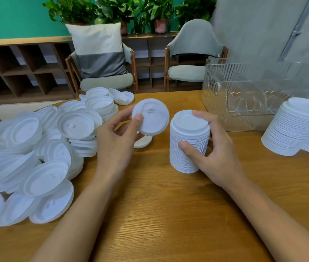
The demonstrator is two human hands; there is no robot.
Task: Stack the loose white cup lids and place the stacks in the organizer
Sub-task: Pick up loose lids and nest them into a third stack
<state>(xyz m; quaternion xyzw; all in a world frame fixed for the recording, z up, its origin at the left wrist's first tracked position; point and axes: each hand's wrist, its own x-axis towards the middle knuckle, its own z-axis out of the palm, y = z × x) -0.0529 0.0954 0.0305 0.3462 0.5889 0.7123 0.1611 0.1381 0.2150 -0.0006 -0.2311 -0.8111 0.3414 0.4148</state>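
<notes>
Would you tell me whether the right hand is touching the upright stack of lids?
Touching. The head view shows the right hand gripping the stack of lids, thumb pressed against its side and fingers curled over its top rim.

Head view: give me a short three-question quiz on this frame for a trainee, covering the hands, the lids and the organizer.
1. True or false: the left hand holds a lid up off the table.
2. The tall stacks at the right stand: A) inside the clear organizer; B) on the table beside it; C) on a chair.
3. Fill in: the right hand grips a ___ of lids standing on the table.
Key: 1 true; 2 B; 3 stack.
</notes>
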